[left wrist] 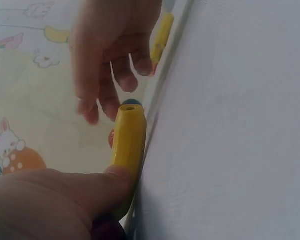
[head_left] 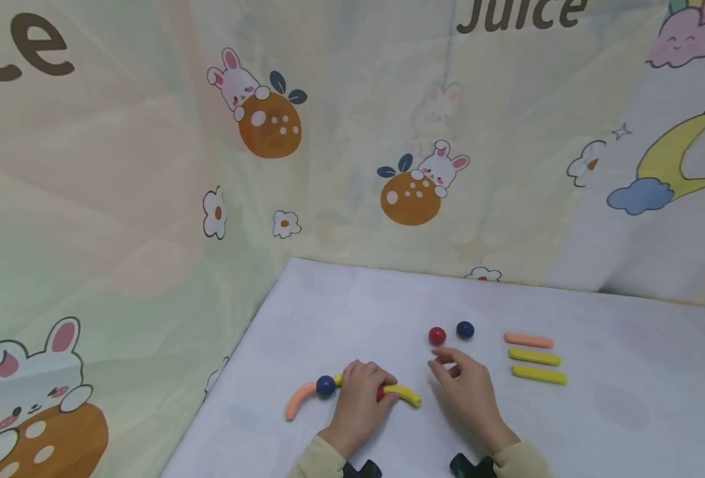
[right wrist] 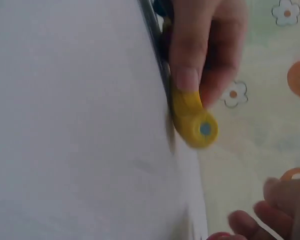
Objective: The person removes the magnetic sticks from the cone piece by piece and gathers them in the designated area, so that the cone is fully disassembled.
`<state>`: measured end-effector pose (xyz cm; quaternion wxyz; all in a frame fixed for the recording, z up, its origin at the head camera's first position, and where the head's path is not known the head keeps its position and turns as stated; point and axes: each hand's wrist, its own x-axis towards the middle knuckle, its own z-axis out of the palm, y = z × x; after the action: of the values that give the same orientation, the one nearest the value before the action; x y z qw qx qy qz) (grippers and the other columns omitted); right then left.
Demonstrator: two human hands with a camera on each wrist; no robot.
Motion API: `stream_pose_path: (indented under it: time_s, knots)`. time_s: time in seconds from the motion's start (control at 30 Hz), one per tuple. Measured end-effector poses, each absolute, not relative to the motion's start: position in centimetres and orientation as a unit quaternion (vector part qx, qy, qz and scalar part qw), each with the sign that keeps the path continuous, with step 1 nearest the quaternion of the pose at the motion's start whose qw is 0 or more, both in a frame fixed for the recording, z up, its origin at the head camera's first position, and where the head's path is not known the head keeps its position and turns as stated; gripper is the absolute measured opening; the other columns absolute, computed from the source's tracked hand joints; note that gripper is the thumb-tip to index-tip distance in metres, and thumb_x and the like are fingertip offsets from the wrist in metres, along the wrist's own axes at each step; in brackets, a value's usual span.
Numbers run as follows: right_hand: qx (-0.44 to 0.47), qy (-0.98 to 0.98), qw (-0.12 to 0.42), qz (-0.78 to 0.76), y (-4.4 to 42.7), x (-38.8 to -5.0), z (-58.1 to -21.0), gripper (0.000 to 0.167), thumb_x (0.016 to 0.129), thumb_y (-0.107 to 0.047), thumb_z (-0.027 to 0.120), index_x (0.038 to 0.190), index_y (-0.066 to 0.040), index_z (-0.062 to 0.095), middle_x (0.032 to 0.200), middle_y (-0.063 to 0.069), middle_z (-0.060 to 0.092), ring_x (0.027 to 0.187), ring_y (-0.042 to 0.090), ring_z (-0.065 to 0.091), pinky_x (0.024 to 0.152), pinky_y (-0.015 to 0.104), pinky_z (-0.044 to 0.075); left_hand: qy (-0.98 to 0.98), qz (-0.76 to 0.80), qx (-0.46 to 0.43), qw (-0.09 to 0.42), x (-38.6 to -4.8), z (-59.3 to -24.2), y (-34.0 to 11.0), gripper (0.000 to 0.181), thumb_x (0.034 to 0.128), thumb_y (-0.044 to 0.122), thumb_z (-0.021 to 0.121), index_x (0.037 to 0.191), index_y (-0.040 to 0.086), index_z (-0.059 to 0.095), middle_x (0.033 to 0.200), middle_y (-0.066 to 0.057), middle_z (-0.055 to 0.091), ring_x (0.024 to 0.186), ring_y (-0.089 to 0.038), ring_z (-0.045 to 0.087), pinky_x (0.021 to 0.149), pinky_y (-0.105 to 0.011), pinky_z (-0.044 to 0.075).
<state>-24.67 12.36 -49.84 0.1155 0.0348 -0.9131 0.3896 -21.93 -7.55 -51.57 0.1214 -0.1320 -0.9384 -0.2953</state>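
On the near left of the worktop point(head_left: 358, 305), an apparently joined row point(head_left: 338, 380) runs from a peach arc point(head_left: 299, 400) past a navy ball point(head_left: 325, 386) to a yellow arc point(head_left: 405, 394). The left hand point(head_left: 361, 395) has its grip clamped on it, thumb against the yellow arc, probably to steady the row while its holed end points out. The right hand point(head_left: 466, 392) has its grip apart with nothing visible in it, fingertips just beside a loose red ball point(head_left: 437, 336). A loose navy ball point(head_left: 465, 330), a peach stick point(head_left: 528, 340) and two yellow sticks point(head_left: 534, 357) lie spaced, seemingly for easy picking. The far edge point(head_left: 388, 273) lies beyond them; the left edge point(head_left: 239, 365) slants past the peach arc; between the hands there is room to move.
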Motion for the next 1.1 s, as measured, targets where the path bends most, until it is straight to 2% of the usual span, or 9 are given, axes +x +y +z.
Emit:
stream_pose_path:
  time_s: [0.13,0.2,0.3,0.37,0.47,0.6,0.87,1.1]
  knots:
    - [0.087,-0.927,0.041,0.364,10.8,-21.8,-49.6,0.024,0.082,-0.024,0.079,0.105,-0.019,0.072,0.086,-0.011,0.065,0.06,0.005,0.048,0.054,0.02,0.042,-0.94,-0.283,-0.132,0.133,-21.9,-51.3,-7.8,0.018,0.0813,0.029,0.08,0.097,0.025,0.072,0.09,0.016,0.057,0.093,-0.009,0.049,0.103,-0.043,0.035]
    - [0.107,-0.934,0.029,0.341,10.1,-21.0,-49.6,0.029,0.079,-0.028,0.081,0.105,-0.02,0.071,0.086,-0.013,0.063,0.059,0.004,0.045,0.053,0.02,0.039,-0.941,-0.281,-0.129,0.138,-21.8,-51.1,-8.0,0.019,0.081,0.029,0.08,0.097,0.026,0.071,0.09,0.016,0.056,0.091,-0.009,0.047,0.099,-0.041,0.036]
    - [0.115,-0.944,0.041,0.307,9.6,-20.7,-49.8,0.029,0.077,-0.031,0.082,0.102,-0.02,0.072,0.086,-0.013,0.061,0.061,0.004,0.043,0.055,0.021,0.039,-0.942,-0.273,-0.139,0.138,-21.7,-51.2,-8.2,0.021,0.0804,0.029,0.08,0.099,0.027,0.071,0.092,0.016,0.057,0.093,-0.008,0.048,0.098,-0.04,0.037]
    - [0.106,-0.949,0.053,0.292,9.5,-20.7,-50.0,0.026,0.077,-0.028,0.082,0.099,-0.018,0.074,0.085,-0.012,0.061,0.064,0.005,0.046,0.059,0.022,0.043,-0.942,-0.262,-0.158,0.139,-21.6,-51.1,-8.2,0.026,0.079,0.03,0.082,0.102,0.027,0.07,0.095,0.014,0.059,0.096,-0.01,0.049,0.099,-0.042,0.038]
    - [0.08,-0.955,0.074,0.277,9.8,-21.0,-50.2,0.02,0.077,-0.023,0.081,0.095,-0.016,0.075,0.084,-0.008,0.062,0.071,0.007,0.055,0.068,0.03,0.052,-0.942,-0.241,-0.186,0.141,-21.4,-50.9,-8.3,0.037,0.077,0.033,0.083,0.109,0.025,0.068,0.102,0.011,0.06,0.105,-0.013,0.05,0.105,-0.047,0.037]
    - [0.035,-0.957,0.091,0.275,10.6,-21.4,-50.4,0.02,0.076,-0.019,0.08,0.094,-0.013,0.073,0.086,-0.004,0.064,0.079,0.013,0.062,0.076,0.041,0.055,-0.941,-0.224,-0.197,0.157,-21.1,-50.4,-8.1,0.042,0.0761,0.036,0.084,0.112,0.022,0.067,0.104,0.009,0.06,0.109,-0.014,0.05,0.109,-0.049,0.034]
    - [0.004,-0.954,0.093,0.285,11.7,-21.3,-50.4,0.019,0.076,-0.02,0.08,0.092,-0.012,0.071,0.085,-0.003,0.063,0.08,0.015,0.061,0.077,0.043,0.054,-0.944,-0.219,-0.171,0.178,-21.0,-50.3,-7.3,0.034,0.0755,0.035,0.084,0.104,0.021,0.071,0.099,0.011,0.064,0.103,-0.012,0.056,0.108,-0.05,0.036]
    - [-0.025,-0.946,0.093,0.309,13.0,-21.4,-50.3,0.021,0.078,-0.017,0.079,0.096,-0.011,0.072,0.085,-0.003,0.064,0.078,0.015,0.057,0.073,0.038,0.052,-0.947,-0.211,-0.145,0.194,-21.1,-50.4,-7.2,0.033,0.0753,0.031,0.085,0.102,0.02,0.07,0.098,0.009,0.065,0.097,-0.011,0.058,0.098,-0.04,0.045]
